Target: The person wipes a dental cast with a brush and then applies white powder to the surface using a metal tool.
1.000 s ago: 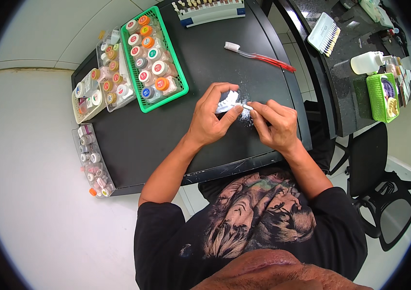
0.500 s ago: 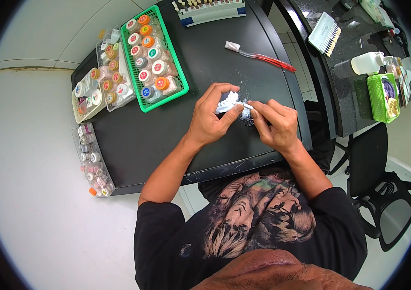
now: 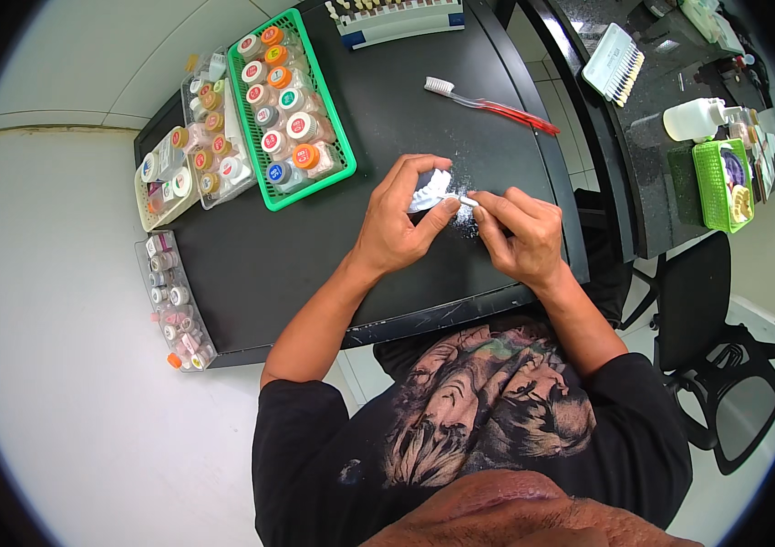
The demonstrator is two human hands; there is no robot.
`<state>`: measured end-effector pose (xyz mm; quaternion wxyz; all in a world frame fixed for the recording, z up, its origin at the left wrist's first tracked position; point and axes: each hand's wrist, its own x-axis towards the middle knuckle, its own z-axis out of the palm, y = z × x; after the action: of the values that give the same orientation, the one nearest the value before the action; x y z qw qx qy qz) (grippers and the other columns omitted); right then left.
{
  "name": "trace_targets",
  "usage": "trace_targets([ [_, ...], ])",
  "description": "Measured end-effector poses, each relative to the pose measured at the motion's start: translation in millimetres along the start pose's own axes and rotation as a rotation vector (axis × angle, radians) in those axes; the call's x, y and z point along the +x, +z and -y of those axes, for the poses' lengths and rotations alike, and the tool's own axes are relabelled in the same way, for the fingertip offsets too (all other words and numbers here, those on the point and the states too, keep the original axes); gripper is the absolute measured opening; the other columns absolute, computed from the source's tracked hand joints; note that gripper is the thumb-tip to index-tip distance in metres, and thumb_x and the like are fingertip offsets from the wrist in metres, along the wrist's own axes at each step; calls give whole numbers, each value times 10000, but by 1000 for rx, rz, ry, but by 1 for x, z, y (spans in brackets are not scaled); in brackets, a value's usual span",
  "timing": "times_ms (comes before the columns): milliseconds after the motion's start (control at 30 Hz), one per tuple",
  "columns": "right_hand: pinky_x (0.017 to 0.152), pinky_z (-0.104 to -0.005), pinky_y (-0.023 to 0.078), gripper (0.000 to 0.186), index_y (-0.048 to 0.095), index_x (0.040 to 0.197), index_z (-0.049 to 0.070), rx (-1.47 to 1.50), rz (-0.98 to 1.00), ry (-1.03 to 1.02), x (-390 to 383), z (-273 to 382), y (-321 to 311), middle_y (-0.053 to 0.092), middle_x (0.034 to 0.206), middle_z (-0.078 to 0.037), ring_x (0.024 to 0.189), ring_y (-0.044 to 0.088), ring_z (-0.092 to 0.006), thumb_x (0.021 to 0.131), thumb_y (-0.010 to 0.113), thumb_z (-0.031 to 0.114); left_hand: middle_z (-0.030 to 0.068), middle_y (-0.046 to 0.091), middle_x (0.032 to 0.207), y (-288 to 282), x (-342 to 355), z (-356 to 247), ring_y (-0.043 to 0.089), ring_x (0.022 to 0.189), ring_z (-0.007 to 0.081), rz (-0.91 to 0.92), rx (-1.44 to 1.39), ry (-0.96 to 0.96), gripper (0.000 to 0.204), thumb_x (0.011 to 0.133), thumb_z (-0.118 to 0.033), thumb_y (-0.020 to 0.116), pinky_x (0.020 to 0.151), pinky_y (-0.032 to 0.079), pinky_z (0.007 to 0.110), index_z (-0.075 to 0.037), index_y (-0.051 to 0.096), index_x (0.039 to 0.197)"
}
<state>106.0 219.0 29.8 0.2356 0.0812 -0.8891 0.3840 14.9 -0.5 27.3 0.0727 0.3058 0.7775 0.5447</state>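
Presently, both hands are occupied over the right half of the dark tabletop [image 3: 260, 273]. The left hand [image 3: 398, 223] grasps an irregular white piece [image 3: 428, 192] between its curved fingers and thumb. The right hand [image 3: 526, 232] pinches a slim white stick [image 3: 469, 201] between thumb and fingertips; whether the stick touches the piece cannot be determined.

The piece's long axis slants from near left to far right. The stick lies nearly crosswise, one end pointing left toward the left thumb, the other running right and slightly near into the right fingertips.

White powder [image 3: 465, 221] is scattered beneath and beyond the fingertips. The right hand is near the table's right edge; the near edge passes under both forearms. Open tabletop extends left of the left hand toward a clear tray of jars [image 3: 144, 266], and far toward a red-handled toothbrush [image 3: 497, 111].

A green basket [image 3: 326, 108] of lidded jars stands far left; a white and blue holder [image 3: 406, 27] sits at the far side. To the right are a dark speckled counter [image 3: 638, 173] and a black chair [image 3: 696, 292].
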Motion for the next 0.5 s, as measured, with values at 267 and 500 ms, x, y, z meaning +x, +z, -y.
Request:
trace_targets([
  [267, 539, -401, 477, 180, 874, 1117, 64, -10, -1, 5, -3, -3, 2, 607, 736, -47, 534, 610, -239, 937, 889, 62, 159, 760, 1297, 0, 1, 0, 758, 1083, 266, -4, 6, 19, 418, 1051, -193, 881, 957, 594, 369, -13, 733, 1398],
  [500, 538, -400, 479, 192, 874, 1129, 63, -13, -9, -2, -2, -2, 2, 607, 737, -48, 533, 607, -239, 938, 895, 62, 169, 766, 1290, 1, 1, 1, 770, 1102, 290, -10, 3, 28, 399, 1043, -190, 889, 967, 603, 380, -8, 743, 1367],
])
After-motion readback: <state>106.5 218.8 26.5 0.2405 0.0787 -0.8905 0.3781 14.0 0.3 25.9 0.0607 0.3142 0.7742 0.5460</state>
